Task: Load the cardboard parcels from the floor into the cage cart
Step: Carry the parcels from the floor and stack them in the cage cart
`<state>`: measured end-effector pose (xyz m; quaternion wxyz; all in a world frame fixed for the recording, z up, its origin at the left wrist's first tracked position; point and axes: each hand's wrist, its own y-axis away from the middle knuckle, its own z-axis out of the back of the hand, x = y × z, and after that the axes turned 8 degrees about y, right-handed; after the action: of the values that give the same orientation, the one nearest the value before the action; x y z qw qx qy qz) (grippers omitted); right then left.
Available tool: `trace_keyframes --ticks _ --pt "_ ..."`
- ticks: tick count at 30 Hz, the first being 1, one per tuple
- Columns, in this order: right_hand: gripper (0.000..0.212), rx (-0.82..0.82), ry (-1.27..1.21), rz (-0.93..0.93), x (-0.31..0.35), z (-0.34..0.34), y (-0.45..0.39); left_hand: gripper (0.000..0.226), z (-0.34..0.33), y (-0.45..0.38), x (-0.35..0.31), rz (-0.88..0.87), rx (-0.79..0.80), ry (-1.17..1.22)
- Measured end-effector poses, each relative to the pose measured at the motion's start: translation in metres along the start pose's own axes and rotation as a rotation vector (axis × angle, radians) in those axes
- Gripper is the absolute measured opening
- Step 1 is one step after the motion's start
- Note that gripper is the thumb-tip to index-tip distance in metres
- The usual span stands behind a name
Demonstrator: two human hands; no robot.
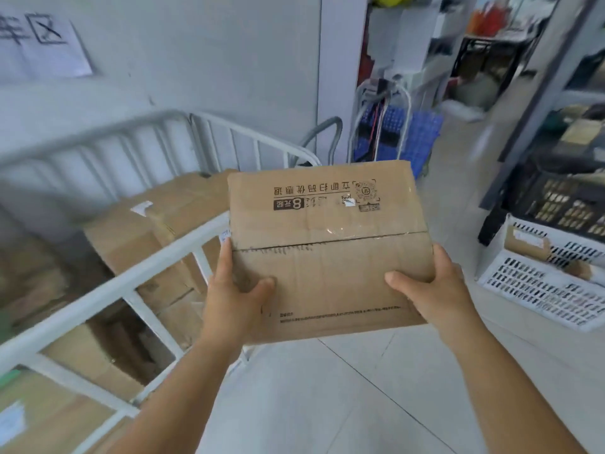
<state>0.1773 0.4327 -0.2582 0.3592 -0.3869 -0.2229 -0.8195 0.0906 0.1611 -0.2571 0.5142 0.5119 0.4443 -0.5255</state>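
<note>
Held up in both hands, a cardboard parcel (327, 244): creased brown corrugated board, squat and rectangular, top flaps meeting in a ragged slit sealed with glossy clear tape, dark print upside down on its far flap; raised in the air just beside the near rail of the cage cart (131, 280), over pale floor tiles (327, 404). Gripped on its left side by the left hand (235, 290), thumb laid across the top, fingers wrapped round the side and out of sight; gripped on the right side by the right hand (435, 286) likewise, thumb on top, fingers hidden behind the edge. White-painted tubular metal bars to the cart, rounded at the far corner; inside, stacked parcels (154, 237) of plain brown board with torn white labels, partly screened by the rails and blurred. At the right edge, a white perforated plastic crate (537, 290), cut off, holding a small carton; behind it a black lattice crate (556, 204), contents hard to make out. On the wall, a paper sign (39, 40), cropped and blurred.
</note>
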Motion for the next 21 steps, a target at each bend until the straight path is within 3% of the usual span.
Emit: trace_keyframes --ticks 4,9,11,13,16,19,21 --pt "0.049 -0.022 -0.04 0.128 0.093 -0.002 0.036 0.085 0.077 0.007 -0.069 -0.13 -0.011 0.021" --pt "0.064 -0.021 -0.096 0.289 0.199 -0.024 0.085 0.091 0.178 0.015 -0.122 -0.182 -0.095 0.041" --pt "0.061 0.003 -0.08 0.332 0.236 -0.04 0.103 0.083 0.219 0.019 -0.137 -0.224 -0.133 0.032" --pt "0.072 0.038 -0.042 0.35 0.271 -0.06 0.12 0.077 0.259 0.024 -0.147 -0.246 -0.192 0.008" --pt "0.094 0.125 -0.038 0.384 0.317 -0.094 0.14 0.077 0.317 0.028 -0.155 -0.237 -0.267 0.003" --pt "0.09 0.224 -0.016 0.443 0.355 -0.135 0.154 0.068 0.368 0.035 -0.159 -0.22 -0.364 0.003" --pt "0.1 0.284 0.014 0.459 0.378 -0.164 0.163 0.07 0.398 0.04 -0.158 -0.203 -0.431 0.008"
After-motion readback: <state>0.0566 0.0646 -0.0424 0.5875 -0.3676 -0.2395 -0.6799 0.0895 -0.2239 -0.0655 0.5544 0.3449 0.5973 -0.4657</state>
